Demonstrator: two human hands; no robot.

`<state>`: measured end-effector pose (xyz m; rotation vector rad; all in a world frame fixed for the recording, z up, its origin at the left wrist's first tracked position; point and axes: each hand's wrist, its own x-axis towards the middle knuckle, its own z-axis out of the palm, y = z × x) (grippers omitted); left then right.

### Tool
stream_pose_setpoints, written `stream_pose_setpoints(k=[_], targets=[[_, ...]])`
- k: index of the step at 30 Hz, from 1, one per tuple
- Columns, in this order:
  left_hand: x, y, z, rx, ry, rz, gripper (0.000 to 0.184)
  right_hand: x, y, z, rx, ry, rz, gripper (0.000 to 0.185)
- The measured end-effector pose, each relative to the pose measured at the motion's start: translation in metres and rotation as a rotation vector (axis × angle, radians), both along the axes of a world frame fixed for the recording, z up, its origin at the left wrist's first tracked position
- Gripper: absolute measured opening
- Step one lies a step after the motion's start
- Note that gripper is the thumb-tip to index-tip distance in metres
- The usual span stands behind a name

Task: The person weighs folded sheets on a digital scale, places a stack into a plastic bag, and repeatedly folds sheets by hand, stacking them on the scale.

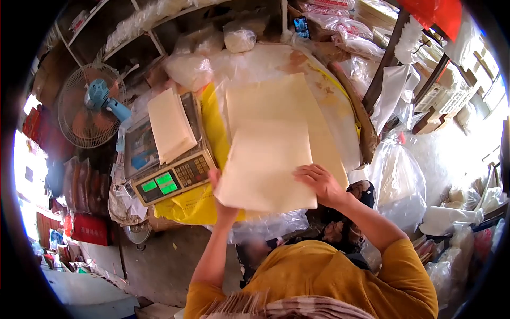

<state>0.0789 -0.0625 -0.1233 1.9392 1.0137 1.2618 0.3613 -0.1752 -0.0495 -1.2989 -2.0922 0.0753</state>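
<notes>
In front of me lies a cream-coloured sheet (265, 165), paper-like or thin plastic; I cannot tell if it is one layer or several. It overlaps a larger cream sheet (273, 98) on the table. My left hand (223, 206) is closed on the near left edge, thumb showing beside it and the other fingers partly hidden underneath. My right hand (320, 183) rests on top near the right edge, its fingers stretched across the surface. To the left, a folded cream stack (171, 127) sits on a digital scale (172, 178) with green lit displays.
A yellow plastic sheet (183, 206) runs beneath the scale. Left of the table stands a fan (91, 106). Clear bags (241, 37) line the back, near a phone (301, 27). A large clear bag (398, 181) stands on the right.
</notes>
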Motion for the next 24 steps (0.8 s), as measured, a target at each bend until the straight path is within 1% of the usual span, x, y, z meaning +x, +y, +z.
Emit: stream_pose_setpoints(k=[1, 2, 3, 4, 5, 6, 7, 10, 11, 13, 14, 16, 17, 20, 21, 23, 24], targets=[[0.001, -0.011, -0.007, 0.145, 0.090, 0.036, 0.045, 0.012, -0.007, -0.024, -0.073, 0.115, 0.032, 0.031], [-0.007, -0.008, 0.011, 0.349, 0.353, -0.176, 0.034, 0.024, -0.012, -0.050, -0.145, 0.231, 0.063, 0.029], [-0.013, -0.002, 0.005, 0.284, 0.395, -0.337, 0.034, 0.024, -0.012, -0.050, -0.213, 0.348, 0.092, 0.027], [-0.015, 0.003, 0.000, 0.220, 0.436, -0.500, 0.034, 0.025, -0.013, -0.049, -0.308, 0.432, -0.004, 0.025], [-0.015, 0.002, -0.004, -0.067, 0.352, -0.404, 0.038, 0.030, -0.012, -0.045, -0.401, 0.515, -0.103, 0.024], [-0.010, -0.002, 0.003, -0.350, 0.266, -0.305, 0.043, 0.032, -0.009, -0.037, -0.493, 0.598, -0.206, 0.023], [-0.004, -0.004, 0.007, -0.628, 0.176, -0.202, 0.048, 0.038, -0.001, -0.048, -0.644, 0.634, -0.345, 0.025], [0.020, 0.000, 0.012, -0.668, -0.105, -0.157, 0.066, 0.037, 0.019, -0.049, -0.652, 0.443, -0.573, 0.029], [0.025, 0.000, 0.013, -0.378, 0.163, -0.066, 0.072, 0.035, 0.024, -0.053, -0.602, 0.429, -0.582, 0.031], [0.033, 0.000, 0.014, 0.220, 0.677, 0.123, 0.085, 0.032, 0.030, -0.052, -0.587, 0.416, -0.587, 0.039], [0.037, -0.001, 0.014, 0.204, 0.778, 0.025, 0.084, 0.030, 0.034, -0.050, -0.575, 0.409, -0.588, 0.044], [0.042, -0.004, 0.012, 0.175, 0.976, -0.177, 0.084, 0.021, 0.034, -0.046, -0.552, 0.238, -0.620, 0.061], [0.042, -0.005, 0.004, 0.271, 0.943, -0.126, 0.088, 0.017, 0.035, -0.041, -0.537, 0.152, -0.638, 0.070], [0.040, 0.002, 0.007, 0.259, 0.918, -0.188, 0.081, 0.006, 0.041, -0.019, -0.264, -0.197, -0.360, 0.091], [0.037, 0.009, 0.004, 0.278, 0.884, -0.221, 0.076, 0.002, 0.038, -0.008, -0.471, -0.184, -0.312, 0.093], [0.026, 0.027, -0.004, 0.311, 0.821, -0.292, 0.066, 0.010, 0.035, -0.011, -0.507, -0.312, -0.262, 0.094], [0.017, 0.034, -0.003, 0.264, 0.784, -0.325, 0.061, 0.017, 0.033, -0.015, -0.526, -0.377, -0.238, 0.094]])
